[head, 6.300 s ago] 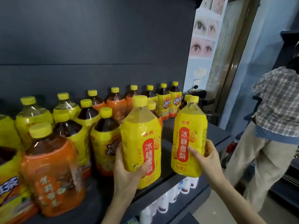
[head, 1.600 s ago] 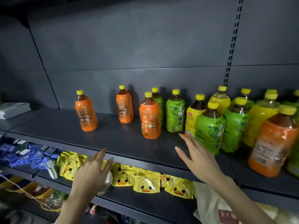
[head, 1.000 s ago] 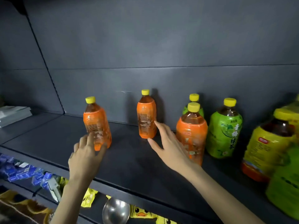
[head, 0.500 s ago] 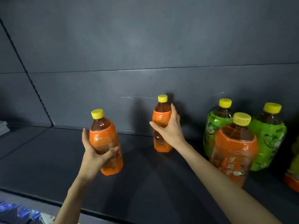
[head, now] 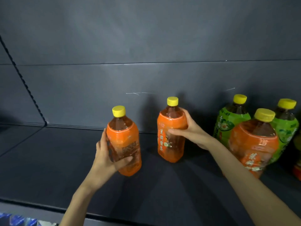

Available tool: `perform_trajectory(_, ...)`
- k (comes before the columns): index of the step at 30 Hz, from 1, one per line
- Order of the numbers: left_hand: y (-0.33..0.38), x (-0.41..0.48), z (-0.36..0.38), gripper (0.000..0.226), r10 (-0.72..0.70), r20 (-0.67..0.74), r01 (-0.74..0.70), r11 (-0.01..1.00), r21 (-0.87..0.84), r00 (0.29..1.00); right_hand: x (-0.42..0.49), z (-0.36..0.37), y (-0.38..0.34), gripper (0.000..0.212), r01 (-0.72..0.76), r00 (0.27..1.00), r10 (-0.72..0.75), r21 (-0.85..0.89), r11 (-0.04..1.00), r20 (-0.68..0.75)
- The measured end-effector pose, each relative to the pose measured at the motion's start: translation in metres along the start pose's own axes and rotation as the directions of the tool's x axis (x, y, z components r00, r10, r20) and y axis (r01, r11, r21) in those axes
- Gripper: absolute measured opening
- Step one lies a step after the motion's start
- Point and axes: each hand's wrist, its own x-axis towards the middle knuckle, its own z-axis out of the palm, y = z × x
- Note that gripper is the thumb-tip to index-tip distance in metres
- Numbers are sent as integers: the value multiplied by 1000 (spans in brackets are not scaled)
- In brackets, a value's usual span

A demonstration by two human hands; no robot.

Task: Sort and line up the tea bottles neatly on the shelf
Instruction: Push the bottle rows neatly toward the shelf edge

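Two orange tea bottles with yellow caps are in my hands over the dark shelf [head: 48, 160]. My left hand [head: 107, 159] grips the left orange bottle [head: 125, 141] from its left side, thumb across its lower front. My right hand [head: 190, 131] grips the second orange bottle [head: 171, 144] round its shoulder from the right. That bottle's label faces me. A third orange bottle [head: 254, 144] stands at the right, in front of two green tea bottles [head: 228, 121] [head: 288, 128].
The shelf's dark back panel [head: 146, 46] rises close behind the bottles. A slotted upright [head: 24, 84] runs down the left. Blue packets [head: 16, 220] show below the shelf's front edge at the bottom left. Another bottle's orange base [head: 297, 172] peeks in at the far right.
Both hands reached to the two orange bottles and took hold of them. Since half a second ago both held bottles have come nearer to me and the right one's label has turned toward me.
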Motion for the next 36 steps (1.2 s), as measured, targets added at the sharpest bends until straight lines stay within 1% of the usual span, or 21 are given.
perform_trajectory(2, 1, 1, -11, 116, -12, 71, 13, 1000, -9, 997, -14, -6, 0, 86, -52, 994, 48, 42, 998, 97)
perform_trajectory(3, 3, 3, -15, 113, -16, 99, 17, 1000, -4, 995, -21, -7, 0, 87, -75, 990, 68, 53, 996, 120)
perform_trajectory(4, 4, 4, -18, 110, -28, 121, 29, 1000, -9, 992, -29, -7, 1, 89, -91, 989, 83, 62, 994, 123)
perform_trajectory(6, 7, 7, -18, 105, -42, 146, 54, 995, -84, 988, -42, -3, 1, 92, -107, 989, 97, 82, 991, 113)
perform_trajectory(7, 8, 8, -16, 104, -44, 145, 64, 988, -139, 988, -47, 1, 1, 88, -104, 992, 96, 97, 990, 86)
perform_trajectory(8, 9, 9, -11, 104, -47, 136, 72, 980, -184, 990, -53, 8, 2, 79, -97, 995, 93, 118, 988, 40)
perform_trajectory(9, 9, 8, -5, 102, -51, 124, 78, 973, -217, 991, -57, 16, 7, 70, -88, 996, 92, 130, 988, -21)
perform_trajectory(10, 10, 7, 2, 98, -57, 107, 82, 967, -242, 993, -61, 26, 11, 66, -77, 992, 89, 130, 989, -89)
perform_trajectory(12, 9, 1, 17, 96, -54, 72, 71, 964, -257, 996, -67, 43, 24, 78, -52, 975, 69, 85, 995, -212)
perform_trajectory(14, 7, -5, 27, 100, -31, 76, 48, 969, -242, 997, -71, 53, 32, 88, -32, 956, 39, 30, 999, -291)
perform_trajectory(17, 4, -8, 22, 109, -34, 150, 66, 974, -217, 988, -74, 56, 34, 91, -18, 948, 11, -20, 1000, -317)
perform_trajectory(20, 2, -2, 20, 105, -56, 317, 119, 976, -183, 947, -83, 58, 33, 93, -14, 943, -4, -53, 998, -334)
perform_trajectory(22, 2, -2, 26, 105, -62, 362, 155, 960, -235, 930, -91, 60, 31, 89, -20, 933, -6, -69, 997, -359)
perform_trajectory(24, 2, -6, 34, 106, -62, 334, 172, 934, -312, 941, -102, 61, 29, 82, -23, 919, -4, -63, 998, -394)
perform_trajectory(26, 3, -12, 39, 103, -53, 280, 154, 924, -350, 959, -115, 61, 27, 77, -29, 909, 7, -48, 998, -417)
perform_trajectory(29, 1, -25, 47, 97, -51, 226, 134, 920, -368, 973, -138, 62, 27, 74, -42, 895, 35, -5, 999, -444)
perform_trajectory(31, 1, -33, 49, 95, -53, 207, 130, 917, -376, 977, -152, 64, 24, 73, -27, 885, 29, 11, 1000, -465)
perform_trajectory(36, 5, -53, 52, 100, -53, 162, 114, 911, -396, 985, -185, 71, 19, 73, 13, 852, 13, 47, 999, -523)
